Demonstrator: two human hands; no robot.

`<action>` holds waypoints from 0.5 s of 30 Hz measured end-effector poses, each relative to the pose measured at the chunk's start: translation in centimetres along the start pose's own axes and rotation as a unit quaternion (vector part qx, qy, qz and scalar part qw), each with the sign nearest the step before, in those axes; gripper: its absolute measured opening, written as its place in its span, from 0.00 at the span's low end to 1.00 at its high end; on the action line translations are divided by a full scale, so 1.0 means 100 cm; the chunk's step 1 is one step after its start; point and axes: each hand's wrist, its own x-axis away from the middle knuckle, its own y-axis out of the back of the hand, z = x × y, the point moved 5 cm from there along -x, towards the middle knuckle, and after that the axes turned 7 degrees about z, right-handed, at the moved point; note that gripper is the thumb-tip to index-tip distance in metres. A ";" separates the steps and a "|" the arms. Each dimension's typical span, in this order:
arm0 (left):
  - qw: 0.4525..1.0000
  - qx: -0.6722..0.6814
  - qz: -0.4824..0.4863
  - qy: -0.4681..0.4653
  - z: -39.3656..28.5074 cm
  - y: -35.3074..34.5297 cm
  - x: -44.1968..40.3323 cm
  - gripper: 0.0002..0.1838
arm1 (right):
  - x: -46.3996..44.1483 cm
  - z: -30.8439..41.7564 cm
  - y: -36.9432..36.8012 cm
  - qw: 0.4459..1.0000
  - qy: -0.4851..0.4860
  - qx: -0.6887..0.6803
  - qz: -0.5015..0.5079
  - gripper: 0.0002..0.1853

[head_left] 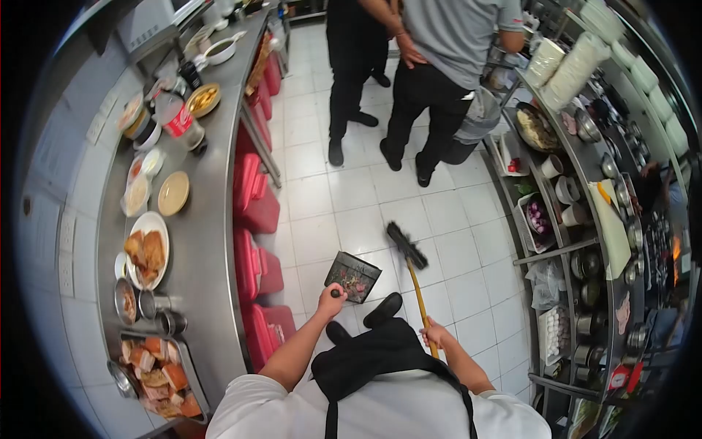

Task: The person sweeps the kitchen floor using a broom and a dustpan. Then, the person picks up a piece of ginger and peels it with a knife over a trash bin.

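My left hand (333, 298) is closed round the upright handle of a black dustpan (354, 276), seen from above. Scraps and crumbs lie in the pan, which rests on the white tiled floor. My right hand (436, 336) grips the yellow wooden stick of a broom (417, 289). The broom's dark bristle head (406, 245) is on the tiles ahead and to the right of the dustpan, apart from it. Both of my black shoes (383, 310) stand just behind the dustpan.
A steel counter (208, 146) with plates, a cola bottle (179, 121) and a tray of meat pieces (161, 377) runs along the left, above red bins (254, 197). Shelving (545, 252) lines the right. Two people (435, 80) stand ahead, beside a grey bin (475, 124).
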 end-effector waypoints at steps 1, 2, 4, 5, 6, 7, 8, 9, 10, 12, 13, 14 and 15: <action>1.000 0.002 0.016 -0.004 -0.011 -0.008 -0.007 0.10 | -0.010 -0.011 0.013 1.000 -0.001 -0.001 -0.020 0.44; 0.999 0.004 0.031 -0.009 -0.019 -0.015 -0.012 0.10 | -0.030 -0.031 0.030 0.999 -0.003 0.020 -0.030 0.40; 0.997 -0.003 0.063 -0.033 -0.037 -0.030 -0.023 0.10 | -0.048 -0.054 0.048 0.994 -0.003 0.073 -0.084 0.34; 0.996 -0.014 0.073 -0.039 -0.045 -0.038 -0.029 0.10 | -0.041 -0.055 0.053 0.986 -0.005 0.104 -0.131 0.32; 0.995 -0.025 0.085 -0.044 -0.051 -0.046 -0.034 0.10 | -0.034 -0.053 0.055 0.986 -0.024 0.105 -0.129 0.32; 0.993 -0.037 0.097 -0.046 -0.059 -0.055 -0.039 0.10 | -0.012 -0.040 0.054 0.985 -0.045 0.105 -0.127 0.32; 0.993 -0.024 0.108 -0.037 -0.066 -0.064 -0.043 0.10 | 0.002 -0.036 0.055 0.986 -0.048 0.095 -0.126 0.32; 0.991 -0.032 0.121 -0.042 -0.076 -0.072 -0.049 0.10 | 0.016 -0.031 0.056 0.987 -0.052 0.084 -0.125 0.31; 0.989 -0.037 0.133 -0.045 -0.085 -0.080 -0.054 0.10 | 0.023 -0.033 0.059 0.989 -0.038 0.064 -0.126 0.29; 0.987 -0.039 0.148 -0.047 -0.100 -0.096 -0.061 0.11 | 0.005 -0.060 0.067 0.992 -0.020 0.009 -0.121 0.32; 0.987 -0.036 0.153 -0.045 -0.107 -0.103 -0.066 0.11 | 0.001 -0.069 0.070 0.993 -0.012 -0.018 -0.118 0.33; 0.986 -0.032 0.158 -0.043 -0.113 -0.111 -0.069 0.11 | -0.006 -0.079 0.070 0.991 -0.007 -0.027 -0.130 0.35; 0.986 -0.025 0.163 -0.038 -0.115 -0.118 -0.072 0.11 | -0.005 -0.083 0.070 0.989 -0.004 -0.035 -0.142 0.36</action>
